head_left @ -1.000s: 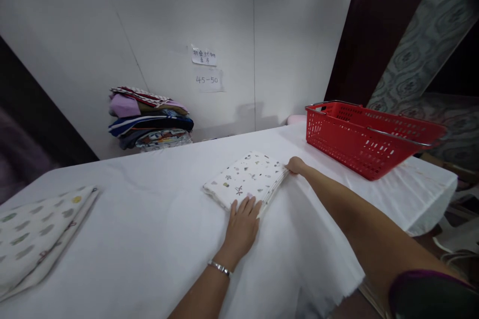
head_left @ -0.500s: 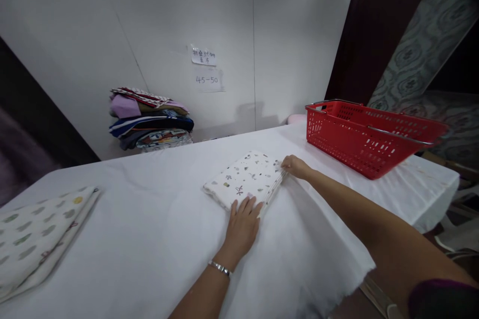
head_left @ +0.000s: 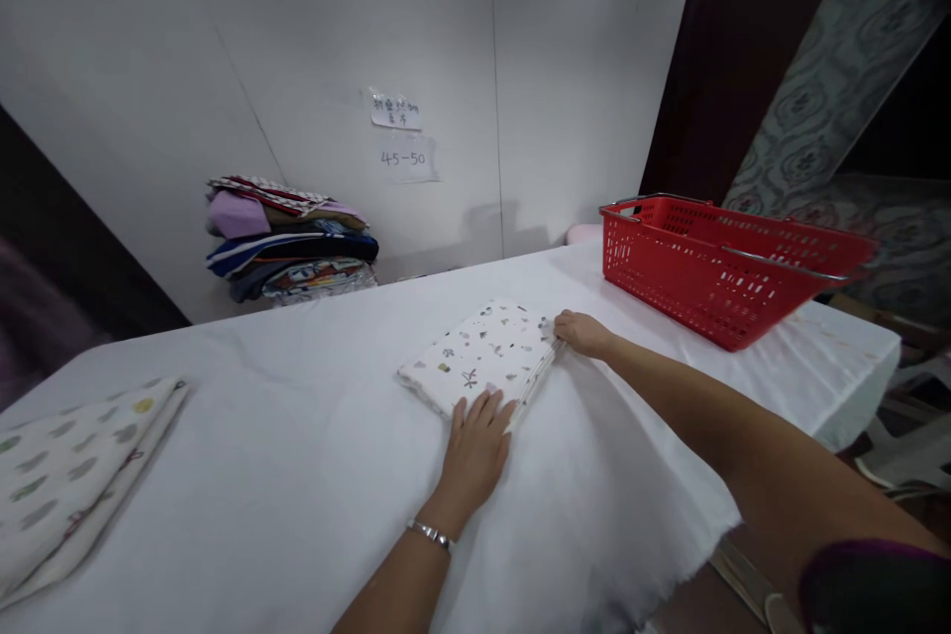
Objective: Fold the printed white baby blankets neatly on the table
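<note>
A folded white cloth [head_left: 482, 352] with small printed motifs lies flat near the middle of the table. My left hand [head_left: 475, 441], with a silver bracelet at the wrist, rests flat on the cloth's near corner, its fingers stretched out. At the right corner, the fingers of my right hand [head_left: 581, 331] are closed on the folded edge; the thumb is mostly hidden. A second folded white cloth [head_left: 66, 475], printed with larger grey and green shapes, lies at the left, apart from both hands.
A red plastic basket [head_left: 690, 267] with metal handles stands at the table's right end. Folded fabrics [head_left: 293, 238] are stacked by the wall at the back left. A white cloth covers the table [head_left: 297, 475] and hangs over its near edge. Two paper notes [head_left: 405, 158] are on the wall.
The view has shifted slightly, so everything sits a little further left. Both hands keep their places on the folded cloth.
</note>
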A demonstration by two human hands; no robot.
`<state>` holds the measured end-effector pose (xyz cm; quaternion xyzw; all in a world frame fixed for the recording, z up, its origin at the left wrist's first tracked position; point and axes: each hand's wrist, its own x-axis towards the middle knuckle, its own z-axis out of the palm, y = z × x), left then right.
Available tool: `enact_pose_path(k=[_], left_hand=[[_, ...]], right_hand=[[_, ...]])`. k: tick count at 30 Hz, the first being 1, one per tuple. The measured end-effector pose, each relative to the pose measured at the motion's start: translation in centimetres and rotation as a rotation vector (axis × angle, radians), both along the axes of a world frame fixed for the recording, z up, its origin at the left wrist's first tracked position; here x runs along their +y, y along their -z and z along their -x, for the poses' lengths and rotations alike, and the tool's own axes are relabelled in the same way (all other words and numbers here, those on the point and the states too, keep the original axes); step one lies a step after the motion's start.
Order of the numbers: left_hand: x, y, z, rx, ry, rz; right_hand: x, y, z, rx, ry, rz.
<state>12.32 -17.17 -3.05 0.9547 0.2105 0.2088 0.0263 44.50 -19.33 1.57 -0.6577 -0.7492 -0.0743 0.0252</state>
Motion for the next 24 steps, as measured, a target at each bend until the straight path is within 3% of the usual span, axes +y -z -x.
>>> enact_pose_path(k=[12,24], left_hand=[[-0.4,-0.5,-0.3,0.011,0.007,-0.009],[-0.1,0.1,-0.4,0.042,0.023,0.035]], right_hand=[[-1.3,0.7,-0.3,0.055,0.081,0.031],[0.9,0.3,0.5,0.194,0.577,0.121]])
